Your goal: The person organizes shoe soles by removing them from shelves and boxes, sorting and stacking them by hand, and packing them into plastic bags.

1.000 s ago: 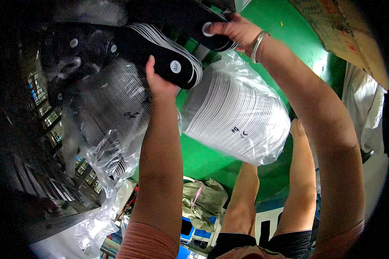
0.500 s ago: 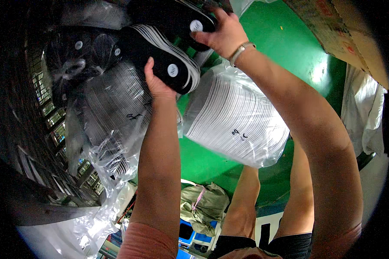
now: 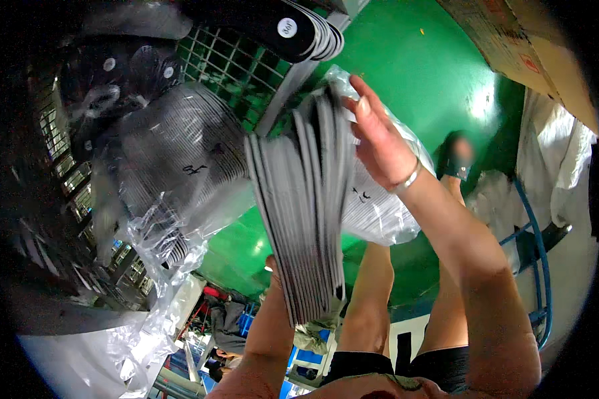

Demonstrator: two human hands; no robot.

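A thick stack of insoles (image 3: 299, 219), dark with pale edges, stands on end in front of me, its upper end fanned apart. My left hand (image 3: 273, 266) grips its lower part from the left; the thumb shows and the other fingers are hidden behind the stack. Beside the upper right end, my right hand (image 3: 383, 143) is open with fingers extended; whether it touches the insoles I cannot tell. Another pile of black insoles (image 3: 286, 30) with a round white label lies at the top. Behind the held stack is a transparent bag of insoles (image 3: 386, 206).
At left, a wire-mesh cage (image 3: 229, 63) holds a large bag of grey-edged insoles (image 3: 180, 146) and bagged black insoles (image 3: 133, 73). A cardboard box (image 3: 539, 60) stands upper right, above white sacking (image 3: 559, 153). A blue tubular frame (image 3: 542, 266) is at right, on the green floor (image 3: 406, 60).
The labelled insoles in my left hand have come down toward me and turned edge-on. My right hand has let go of the upper pile and moved down beside the held stack.
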